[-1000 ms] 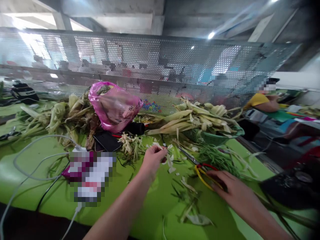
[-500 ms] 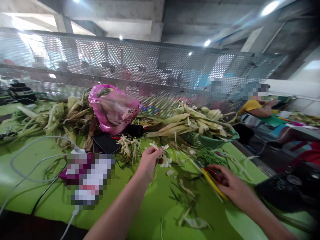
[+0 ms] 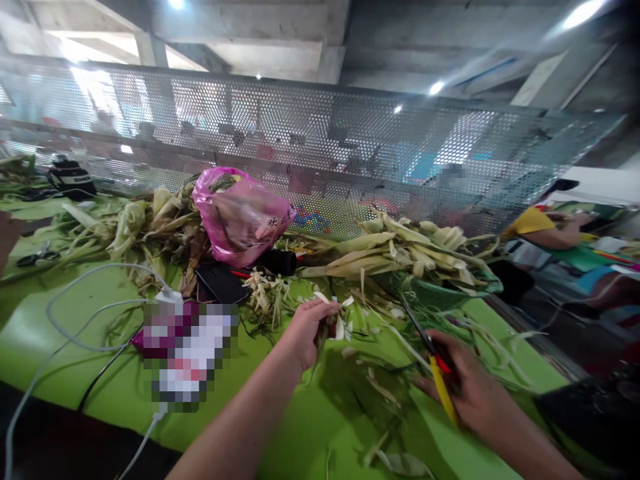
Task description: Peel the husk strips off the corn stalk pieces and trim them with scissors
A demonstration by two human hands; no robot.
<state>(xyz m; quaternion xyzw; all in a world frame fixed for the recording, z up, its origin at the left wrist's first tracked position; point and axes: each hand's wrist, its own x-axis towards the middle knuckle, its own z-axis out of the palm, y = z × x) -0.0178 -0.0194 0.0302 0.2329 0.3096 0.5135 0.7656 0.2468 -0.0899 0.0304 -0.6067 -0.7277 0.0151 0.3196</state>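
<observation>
My left hand (image 3: 307, 333) is closed in a pinch on pale strips of corn husk (image 3: 340, 323) that fan out beyond the fingertips. Some of the strips are hidden behind the fingers. To the right, my right hand (image 3: 467, 377) grips scissors (image 3: 440, 383) with yellow and red handles. Their long dark blades point up and away, apart from the husk in my left hand. Husk scraps (image 3: 383, 390) lie on the green tabletop (image 3: 305, 433) between and below the hands.
A pink plastic bag (image 3: 240, 217) stands behind, beside heaped dry husks (image 3: 133, 230). More husks fill a green basket (image 3: 450, 293). A phone (image 3: 223, 283), white cables (image 3: 50, 313) and a dark bottle (image 3: 73, 179) occupy the left. Another person's arm (image 3: 550, 230) shows at right.
The view has turned slightly left, so most things sit farther right. My right hand has tilted the scissors, and their long blades now show more. My left hand keeps its pinch on the husk.
</observation>
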